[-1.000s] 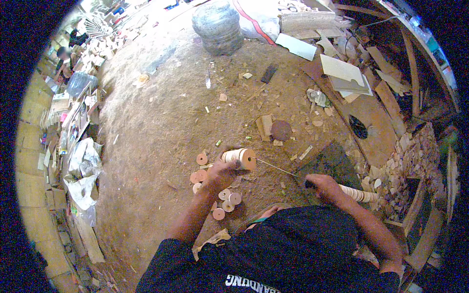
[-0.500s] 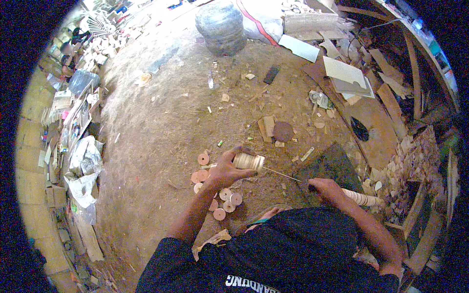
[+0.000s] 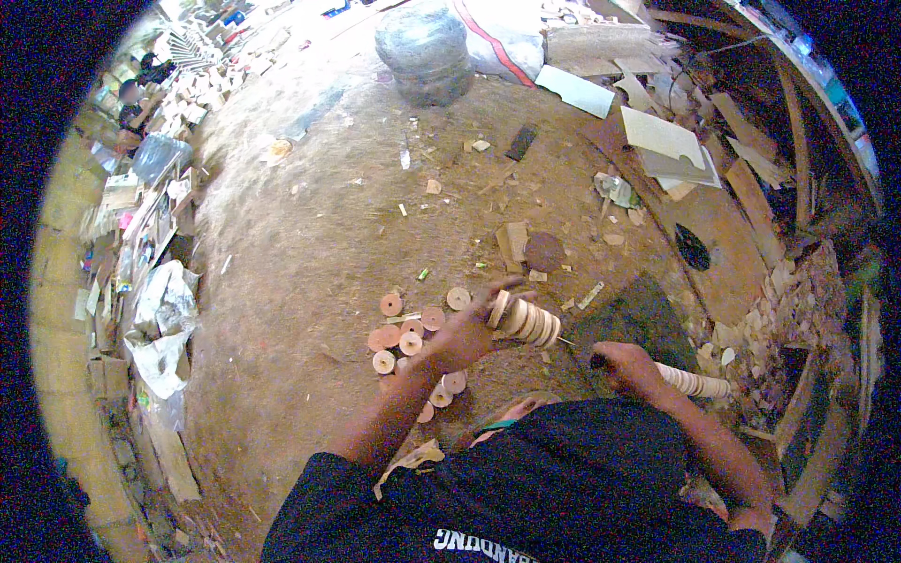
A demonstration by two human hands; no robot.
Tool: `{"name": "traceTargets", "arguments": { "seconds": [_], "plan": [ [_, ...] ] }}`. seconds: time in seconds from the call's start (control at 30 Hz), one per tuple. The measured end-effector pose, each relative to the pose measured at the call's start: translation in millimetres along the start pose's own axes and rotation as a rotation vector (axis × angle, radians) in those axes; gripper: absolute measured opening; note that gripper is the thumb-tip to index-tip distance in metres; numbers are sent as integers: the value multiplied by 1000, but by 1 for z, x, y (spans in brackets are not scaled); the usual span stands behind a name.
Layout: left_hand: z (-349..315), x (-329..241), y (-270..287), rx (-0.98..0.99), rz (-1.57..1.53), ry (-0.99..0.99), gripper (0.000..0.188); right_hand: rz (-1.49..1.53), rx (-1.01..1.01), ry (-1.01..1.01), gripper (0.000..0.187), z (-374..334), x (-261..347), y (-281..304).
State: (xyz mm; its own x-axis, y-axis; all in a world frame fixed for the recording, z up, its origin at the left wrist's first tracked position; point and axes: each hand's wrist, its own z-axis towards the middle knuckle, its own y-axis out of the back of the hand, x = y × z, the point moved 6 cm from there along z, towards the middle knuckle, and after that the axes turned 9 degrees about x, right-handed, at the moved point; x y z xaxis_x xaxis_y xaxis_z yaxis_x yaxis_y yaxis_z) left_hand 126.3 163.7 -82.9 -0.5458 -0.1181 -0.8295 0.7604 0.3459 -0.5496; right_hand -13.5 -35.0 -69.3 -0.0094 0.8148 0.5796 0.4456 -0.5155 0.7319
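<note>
My left hand [image 3: 462,336] curls around the near end of a loose stack of pale wooden discs [image 3: 526,321]. Gaps show between some of those discs, and a thin rod tip [image 3: 569,342] sticks out at their right end. A short way to the right, my right hand [image 3: 627,364] is closed on the rod, and a tighter row of threaded wooden discs [image 3: 694,380] extends beyond it under my forearm. Loose holed discs [image 3: 410,342], pale and pinkish, lie on the ground beside my left forearm.
A dark flat mat [image 3: 633,324] lies beyond my right hand. Farther off are a round brown disc [image 3: 544,251], a wrapped cylindrical bundle [image 3: 424,52] and a white sack [image 3: 497,38]. Wood scraps [image 3: 788,310] pile up at right; a person [image 3: 136,103] sits far left.
My left hand has moved right with its discs, nearing my right hand, so less bare rod shows. The stack has spread and tilted. More loose discs are uncovered on the ground.
</note>
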Motion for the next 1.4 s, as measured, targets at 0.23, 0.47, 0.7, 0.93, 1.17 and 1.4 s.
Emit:
{"name": "traceTargets", "arguments": {
  "seconds": [0.23, 0.47, 0.7, 0.93, 1.17, 1.4],
  "plan": [
    [24, 32, -29, 69, 420, -42, 42, 37, -17, -37, 39, 5, -1, 2],
    [29, 9, -45, -35, 798, -312, 42, -216, -380, 218, 38, 0, 50, 55],
    [30, -16, -39, -24, 799, -362, 38, -544, 246, -121, 39, 4, 11, 18],
    [45, 32, 46, 27, 1000, 5, 37, -158, 70, -1, 32, 4, -14, 13],
    [9, 74, 155, -258, 1699, 147, 35, -75, 88, -66, 30, 0, -7, 19],
    [-40, 70, 160, -416, 1713, 348, 31, -95, 60, -32, 31, 3, -10, 12]
  ]
}}
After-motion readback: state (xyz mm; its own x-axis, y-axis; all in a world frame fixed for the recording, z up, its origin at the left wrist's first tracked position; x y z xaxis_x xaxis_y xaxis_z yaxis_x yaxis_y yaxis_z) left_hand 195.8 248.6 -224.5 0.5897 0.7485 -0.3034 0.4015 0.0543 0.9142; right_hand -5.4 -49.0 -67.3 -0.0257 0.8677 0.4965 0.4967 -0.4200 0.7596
